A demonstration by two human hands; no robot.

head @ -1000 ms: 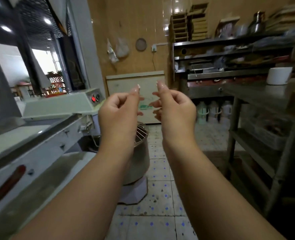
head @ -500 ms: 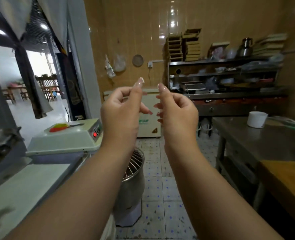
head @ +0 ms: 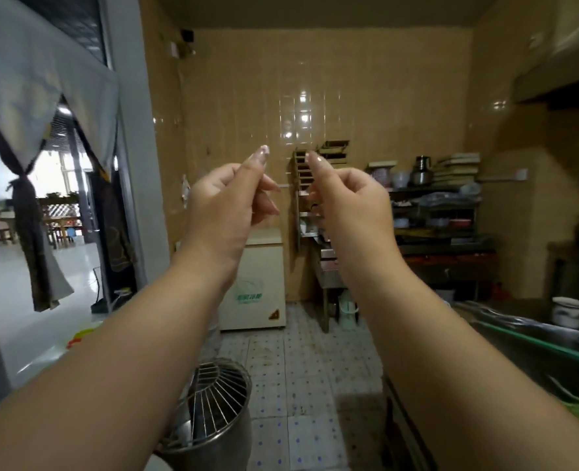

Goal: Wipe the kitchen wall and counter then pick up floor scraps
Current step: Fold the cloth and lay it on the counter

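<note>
Since half a second ago the head has tipped up: more ceiling and upper wall show, mixer bowl [head: 209, 413] has slid to the bottom edge, white chest freezer [head: 257, 283] sits lower in view. Hands barely changed pose. Left hand [head: 223, 205] and right hand [head: 349, 205] are both raised at chest height, close together but not touching, index fingers sticking up, other fingers curled in. Neither grips a cloth or any tool; fingers curled on nothing, as far as I can tell, though the palm sides are hidden. Task things: tan tiled wall [head: 349, 96] is straight ahead, well beyond both hands, running left-right across the view. Steel counter [head: 519, 334] lies to the right and below, its long axis running away from the camera toward the back shelves [head: 444, 212]; right hand is the nearer one to it. White cup [head: 568, 311] stands on it. Tiled floor [head: 298, 385] is below between mixer bowl and counter; scraps too small to make out. No wiping started, probably a cloth is needed first; none visible.
</note>
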